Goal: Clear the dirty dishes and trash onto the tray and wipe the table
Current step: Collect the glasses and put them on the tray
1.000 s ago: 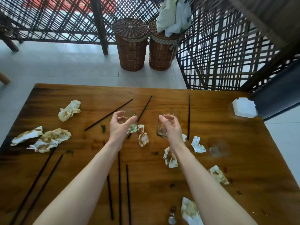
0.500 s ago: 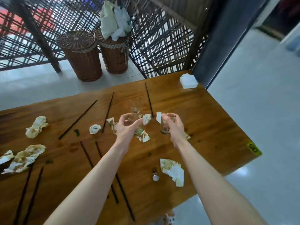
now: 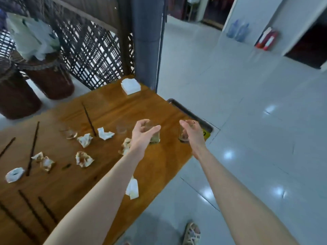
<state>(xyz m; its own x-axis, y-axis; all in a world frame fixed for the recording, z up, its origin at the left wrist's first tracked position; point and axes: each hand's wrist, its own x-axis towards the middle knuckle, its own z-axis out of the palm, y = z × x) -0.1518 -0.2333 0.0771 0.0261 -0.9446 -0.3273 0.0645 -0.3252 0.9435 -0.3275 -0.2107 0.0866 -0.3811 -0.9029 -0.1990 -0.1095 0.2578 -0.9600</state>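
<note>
Left hand [image 3: 142, 137]: fingers and thumb curled round the left-hand glass [image 3: 155, 137], which is lifted off the bench [image 3: 159, 106] just inside its right edge; brownish dregs show in the bottom
Right hand: the right hand [image 3: 193, 137] grips the right-hand glass [image 3: 184, 135] from the side, upright, over the bench's right edge
Hands apart or together: apart, each clamped on its own glass, at about the same height
Since half a second ago: both glasses were held above the middle of the bench; they have now travelled to its right edge, and the view has swung right with them, so much more floor [image 3: 247, 121] shows
Past the right edge: a dark rim [image 3: 191, 113] lies lower than the bench top, under the right-hand glass; what it belongs to cannot be told
Left on the bench: a third glass [image 3: 121, 129] standing just left of the left hand, crumpled napkins [image 3: 105, 133] stained brown across the middle, dark chopsticks [image 3: 89, 119] scattered toward the left side
Far right corner: a white napkin stack [image 3: 131, 85], in the same spot as before
Near edge: a sandalled foot [image 3: 192, 234] on the floor
</note>
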